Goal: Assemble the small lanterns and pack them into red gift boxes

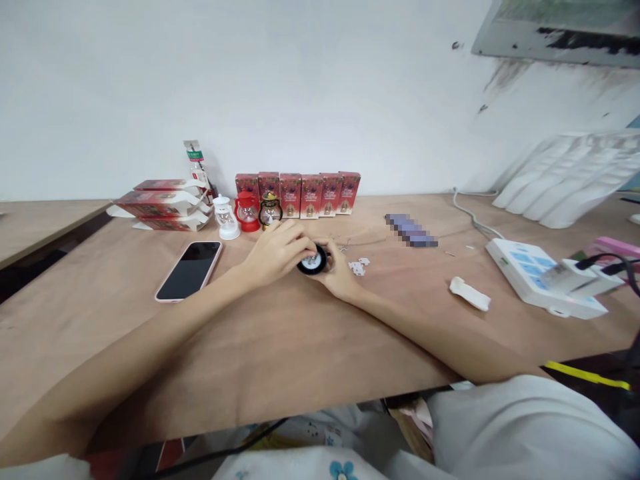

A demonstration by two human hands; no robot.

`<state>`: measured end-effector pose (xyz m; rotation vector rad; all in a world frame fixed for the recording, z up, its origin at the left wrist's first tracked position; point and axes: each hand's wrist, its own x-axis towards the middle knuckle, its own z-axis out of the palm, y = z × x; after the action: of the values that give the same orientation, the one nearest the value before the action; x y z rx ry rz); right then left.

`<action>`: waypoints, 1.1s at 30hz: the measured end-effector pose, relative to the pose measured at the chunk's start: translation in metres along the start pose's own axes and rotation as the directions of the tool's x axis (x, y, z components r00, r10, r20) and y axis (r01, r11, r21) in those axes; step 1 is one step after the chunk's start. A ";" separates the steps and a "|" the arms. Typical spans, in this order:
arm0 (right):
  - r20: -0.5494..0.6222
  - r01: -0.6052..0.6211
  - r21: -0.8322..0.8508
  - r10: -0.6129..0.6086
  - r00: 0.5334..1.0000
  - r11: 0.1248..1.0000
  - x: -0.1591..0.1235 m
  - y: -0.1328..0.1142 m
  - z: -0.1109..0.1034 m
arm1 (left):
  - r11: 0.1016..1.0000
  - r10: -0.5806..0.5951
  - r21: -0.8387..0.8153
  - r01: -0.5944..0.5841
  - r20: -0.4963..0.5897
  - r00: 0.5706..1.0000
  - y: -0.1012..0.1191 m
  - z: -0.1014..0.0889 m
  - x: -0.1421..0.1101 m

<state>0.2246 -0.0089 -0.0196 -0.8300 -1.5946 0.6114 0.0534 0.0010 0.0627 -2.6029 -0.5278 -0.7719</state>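
A small black lantern (306,270) is tipped so that its round underside, with a whitish centre, faces me. My right hand (340,273) is closed around its side. The fingers of my left hand (277,250) are bent together over that round underside; whether they pinch a small part there is hidden. Just behind my left hand stand a white mini lantern (227,220), a red one (247,212) and a black-and-gold one (271,208), all upright. Small white tabs (358,267) lie to the right of my right hand.
Several red boxes (310,197) stand along the wall; open-flapped red boxes (160,208) lie by a bottle (196,163). A phone (190,270) rests at left. At right are a blurred-out item (411,230), a white piece (470,294), a power strip (520,267) and white trays (570,177).
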 end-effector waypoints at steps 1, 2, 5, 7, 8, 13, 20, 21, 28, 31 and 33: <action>0.004 0.006 -0.003 -0.006 1.000 1.000 0.000 0.000 0.000 | 1.000 0.003 0.012 -0.003 0.004 1.000 0.000 0.001 0.000; 0.007 0.009 0.002 -0.009 1.000 1.000 0.000 0.000 0.000 | 1.000 0.010 0.023 -0.010 0.006 1.000 0.000 0.002 -0.001; 0.004 0.003 0.031 -0.003 1.000 1.000 0.000 0.003 0.000 | 0.998 0.040 0.055 -0.040 -0.002 0.999 -0.001 0.004 -0.002; 0.004 -0.006 0.027 0.006 1.000 1.000 -0.001 0.005 0.000 | 0.997 0.045 0.064 -0.044 -0.014 0.999 -0.001 0.005 -0.002; 0.006 -0.006 0.015 0.006 1.000 1.000 -0.001 0.006 0.000 | 0.998 0.040 0.056 -0.039 -0.019 0.999 0.000 0.005 -0.002; 0.008 0.053 -0.077 -0.053 0.999 0.996 -0.001 0.001 -0.001 | 0.989 -0.066 -0.137 0.062 -0.021 0.998 0.002 0.003 -0.001; 0.020 0.083 -0.120 -0.081 0.997 0.989 -0.002 -0.003 -0.002 | 0.938 -0.169 -0.314 0.146 -0.045 0.985 0.002 0.001 -0.001; 0.020 0.069 -0.110 -0.067 0.998 0.992 -0.002 -0.001 -0.002 | 0.953 -0.147 -0.276 0.122 -0.070 0.987 0.002 0.002 -0.002; 0.017 0.055 -0.052 -0.054 0.998 0.997 -0.001 0.003 -0.002 | 0.993 0.104 0.076 -0.092 -0.175 0.979 -0.002 0.009 -0.008; 0.017 0.041 -0.043 -0.040 0.999 0.998 -0.001 0.003 -0.002 | 0.974 0.201 0.152 -0.168 -0.233 0.952 -0.005 0.009 -0.008; 0.016 0.028 -0.037 -0.028 0.999 0.999 -0.001 0.003 -0.002 | 0.957 0.264 0.194 -0.217 -0.264 0.928 -0.006 0.009 -0.007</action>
<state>0.2275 -0.0076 -0.0221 -0.8311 -1.6337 0.5708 0.0489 0.0082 0.0532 -2.2952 -0.1713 -0.9580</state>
